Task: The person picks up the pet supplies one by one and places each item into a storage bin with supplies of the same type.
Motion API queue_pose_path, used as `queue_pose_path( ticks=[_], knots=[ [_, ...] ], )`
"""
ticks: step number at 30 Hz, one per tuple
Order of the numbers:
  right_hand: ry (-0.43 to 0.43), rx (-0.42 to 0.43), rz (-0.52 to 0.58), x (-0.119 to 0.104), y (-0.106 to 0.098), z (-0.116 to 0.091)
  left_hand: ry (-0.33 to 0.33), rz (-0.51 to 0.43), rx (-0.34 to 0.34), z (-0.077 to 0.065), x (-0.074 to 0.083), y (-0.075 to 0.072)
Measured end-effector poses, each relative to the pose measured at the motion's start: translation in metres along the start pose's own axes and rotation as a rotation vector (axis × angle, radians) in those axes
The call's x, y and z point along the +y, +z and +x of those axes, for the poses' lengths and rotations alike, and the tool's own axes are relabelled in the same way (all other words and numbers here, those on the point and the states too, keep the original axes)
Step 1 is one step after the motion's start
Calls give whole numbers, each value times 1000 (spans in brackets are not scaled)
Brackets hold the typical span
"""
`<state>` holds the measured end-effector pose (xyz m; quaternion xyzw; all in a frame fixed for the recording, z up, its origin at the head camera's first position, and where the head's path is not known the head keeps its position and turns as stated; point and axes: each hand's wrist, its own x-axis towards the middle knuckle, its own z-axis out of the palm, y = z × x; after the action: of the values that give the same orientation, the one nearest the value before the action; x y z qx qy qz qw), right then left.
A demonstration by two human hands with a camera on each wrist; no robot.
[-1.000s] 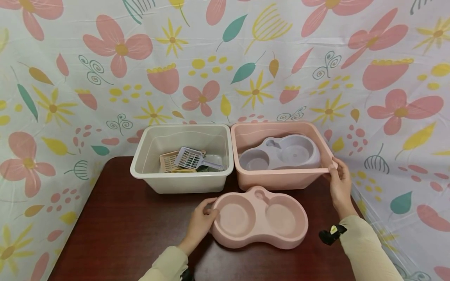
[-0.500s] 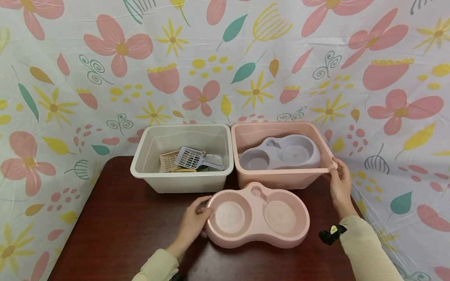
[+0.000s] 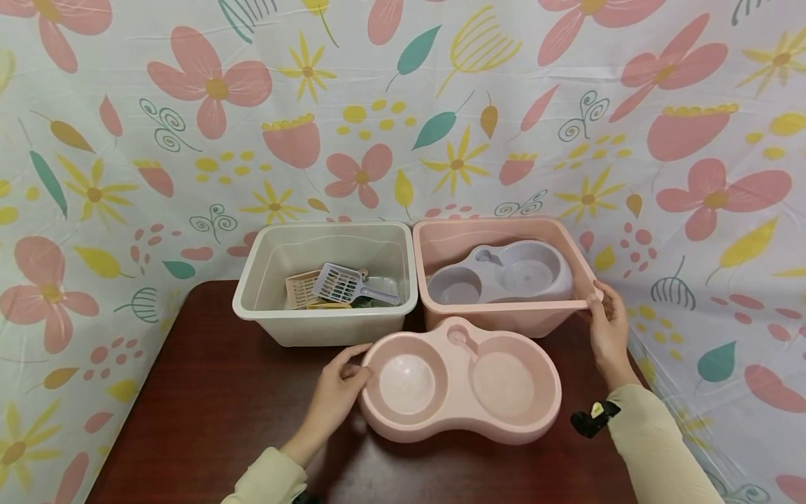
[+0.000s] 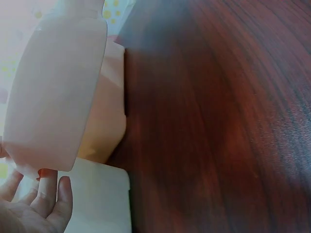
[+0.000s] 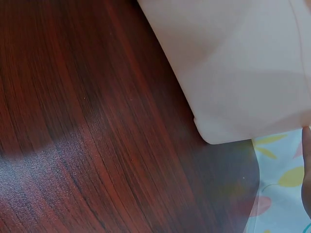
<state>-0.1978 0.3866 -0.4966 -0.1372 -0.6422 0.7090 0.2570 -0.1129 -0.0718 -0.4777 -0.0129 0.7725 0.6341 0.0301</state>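
Note:
My left hand (image 3: 332, 392) grips the left end of a pink double pet bowl (image 3: 458, 392), thumb on its rim. In the left wrist view the fingers (image 4: 46, 194) curl under the bowl's side (image 4: 58, 92), and the bowl is off the table. At the right, my right hand (image 3: 609, 332) pinches the front right corner of the pink litter box (image 3: 497, 320). A lilac double pet bowl (image 3: 529, 269) lies tilted inside that box. The right wrist view shows the pink box's outer wall (image 5: 233, 82) and part of a finger (image 5: 307, 174).
An off-white litter box (image 3: 327, 329) stands left of the pink one. Inside it lie a lilac litter scoop (image 3: 340, 281), a beige scoop (image 3: 301, 288) and a yellow item (image 3: 330, 306). Behind the dark wood table (image 3: 208, 406) hangs a flowered cloth (image 3: 378, 105).
My left hand has lifted the pink double bowl up from the table and moved slightly left with it. The right hand and both litter boxes have stayed in place.

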Motion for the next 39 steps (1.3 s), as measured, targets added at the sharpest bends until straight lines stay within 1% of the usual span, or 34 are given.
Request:
queue_pose_path(
  ticks=[3,7,10,14,17,21,28,31,35,38,39],
  knots=[
    [12,5,-13,0,0,0,9,3,-10,-2,7,-3],
    [35,27,-67,-1,-2,-1,22,-4,-20,-3,16,-8],
    [47,31,-65,-2,-2,-2,23,-10,-22,-4,19,-10],
    [48,24,-51,-3,-2,-2,24,-8,-15,-4,23,-12],
    [36,23,-79,-2,-3,-3,25,-11,-11,-4,26,-15],
    [27,21,-83,-3,-3,-2,27,-25,-12,-4,31,-18],
    [24,39,-191,-3,-2,-1,40,-63,-9,0,40,-22],
    [25,42,-207,-5,-1,-1,36,-59,2,4,43,-25],
    [24,29,-149,-13,2,-6,32,-69,15,11,47,-27],
    [32,13,-50,-20,6,-11,34,-76,21,17,51,-28],
    [32,14,-41,-22,7,-12,37,-79,23,19,53,-28]
  ],
)
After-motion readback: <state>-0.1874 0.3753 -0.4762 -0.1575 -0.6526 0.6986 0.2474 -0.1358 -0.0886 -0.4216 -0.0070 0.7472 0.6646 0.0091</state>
